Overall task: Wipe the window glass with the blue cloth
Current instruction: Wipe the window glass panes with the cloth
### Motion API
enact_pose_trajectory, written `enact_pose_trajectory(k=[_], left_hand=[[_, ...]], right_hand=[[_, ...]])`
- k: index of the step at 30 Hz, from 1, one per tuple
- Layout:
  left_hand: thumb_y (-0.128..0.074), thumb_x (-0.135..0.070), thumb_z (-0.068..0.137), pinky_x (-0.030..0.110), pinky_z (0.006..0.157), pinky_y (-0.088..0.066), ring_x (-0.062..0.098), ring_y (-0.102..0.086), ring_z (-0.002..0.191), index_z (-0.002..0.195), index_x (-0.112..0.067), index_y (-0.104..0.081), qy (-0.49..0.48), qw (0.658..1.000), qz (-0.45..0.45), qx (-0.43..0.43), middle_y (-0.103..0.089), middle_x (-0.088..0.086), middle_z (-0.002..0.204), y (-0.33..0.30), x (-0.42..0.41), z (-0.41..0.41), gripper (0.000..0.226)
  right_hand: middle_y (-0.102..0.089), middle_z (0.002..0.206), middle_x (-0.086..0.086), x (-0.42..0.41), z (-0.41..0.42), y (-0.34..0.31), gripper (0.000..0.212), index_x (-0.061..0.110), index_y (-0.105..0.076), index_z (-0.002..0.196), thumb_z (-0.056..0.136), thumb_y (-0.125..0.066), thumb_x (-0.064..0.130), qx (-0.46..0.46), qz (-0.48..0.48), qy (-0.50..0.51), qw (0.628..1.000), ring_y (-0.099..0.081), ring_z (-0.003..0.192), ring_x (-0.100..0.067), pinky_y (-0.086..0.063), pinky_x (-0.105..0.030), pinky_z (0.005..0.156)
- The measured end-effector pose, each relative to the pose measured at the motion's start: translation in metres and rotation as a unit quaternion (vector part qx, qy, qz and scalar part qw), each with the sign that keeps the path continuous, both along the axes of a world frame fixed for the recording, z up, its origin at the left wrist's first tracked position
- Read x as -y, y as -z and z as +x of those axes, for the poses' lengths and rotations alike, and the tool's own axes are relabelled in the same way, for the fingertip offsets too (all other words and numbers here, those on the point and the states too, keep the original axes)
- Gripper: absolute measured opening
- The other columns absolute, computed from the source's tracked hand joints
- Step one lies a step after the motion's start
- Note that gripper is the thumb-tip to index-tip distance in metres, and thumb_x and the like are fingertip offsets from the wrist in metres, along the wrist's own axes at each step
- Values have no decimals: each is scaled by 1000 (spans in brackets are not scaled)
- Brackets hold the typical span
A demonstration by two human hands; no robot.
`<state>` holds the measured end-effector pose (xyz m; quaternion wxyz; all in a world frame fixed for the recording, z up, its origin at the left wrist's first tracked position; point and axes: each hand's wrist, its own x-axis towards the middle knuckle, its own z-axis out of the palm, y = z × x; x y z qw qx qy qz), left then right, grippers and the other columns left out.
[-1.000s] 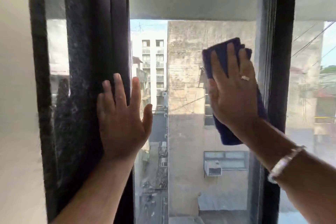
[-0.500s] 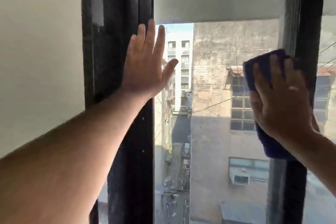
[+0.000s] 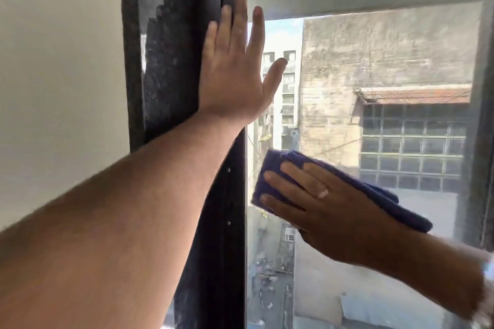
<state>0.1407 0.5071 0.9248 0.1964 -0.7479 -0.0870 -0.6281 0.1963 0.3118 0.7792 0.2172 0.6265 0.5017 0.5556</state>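
Note:
The window glass [image 3: 347, 67] fills the middle and right of the view, with buildings and a street seen through it. A folded blue cloth [image 3: 374, 192] lies flat against the glass near its left edge, at mid height. My right hand [image 3: 326, 205] presses on the cloth with the fingers spread and pointing left, covering its middle. My left hand [image 3: 235, 72] rests flat and open, fingers up, on the dark frame [image 3: 230, 222] and the glass edge above the cloth. It holds nothing.
A dark speckled stone jamb [image 3: 165, 67] and a pale wall [image 3: 58, 75] stand left of the frame. Another dark upright [image 3: 481, 141] bounds the pane on the right. A wristband shows at my right wrist [image 3: 489, 267].
My right hand has swept the cloth from the pane's right edge down and across to its left edge. My left hand stays flat on the frame, higher up than a second ago.

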Motion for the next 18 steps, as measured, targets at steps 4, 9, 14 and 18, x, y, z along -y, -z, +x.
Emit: enact_pose_trajectory(k=[4,9,14,18], left_hand=[[-14,-60,102,48,128,-7,35,-9,157,163,-12,-14,2,1000,0,10,-9,18,170,1,0,1,78],[-11,-61,101,48,128,-6,34,-8,157,163,-13,-11,2,1000,-3,10,-6,17,170,1,-1,4,79],[-11,-61,102,48,128,-6,34,-7,158,163,-13,-9,12,1000,3,13,-5,17,170,1,-3,4,78],[-14,-60,102,48,128,-8,34,-10,157,163,-13,-14,12,1000,1,19,-9,17,170,1,-2,5,77]], right_hand=[[-44,155,-7,14,15,-37,52,25,-47,145,93,-46,27,14,65,-16,998,-39,142,-32,-27,-49,118],[-38,157,-11,-22,-5,4,73,20,-39,149,81,-68,26,-16,33,-22,999,-37,141,-38,-24,-53,118],[-45,154,-5,3,12,-31,60,27,-44,146,86,-55,24,11,-24,-21,999,-43,140,-31,-32,-51,115],[-40,157,-14,-2,11,-54,54,22,-40,149,95,-46,17,-42,188,-30,981,-39,141,-39,-33,-58,114]])
